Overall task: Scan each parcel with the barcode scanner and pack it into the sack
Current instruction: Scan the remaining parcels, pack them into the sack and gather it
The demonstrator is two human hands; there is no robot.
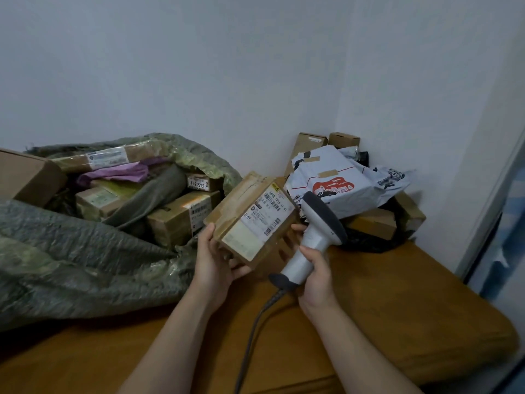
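Note:
My left hand (216, 260) grips a brown cardboard parcel (250, 216) from below and the left, its white barcode label facing up. My right hand (315, 275) holds the grey-white barcode scanner (312, 240) by its handle, the dark head right beside the parcel's right edge. The scanner's cable (255, 322) trails down toward me. The green woven sack (85, 263) lies open at the left, with several boxes and soft parcels inside.
A pile of parcels sits at the back right corner: a white poly mailer (346, 180), brown boxes (375, 223) and black bags. An orange-brown mattress-like surface (397, 308) carries everything. White walls stand behind; a doorway edge is at the far right.

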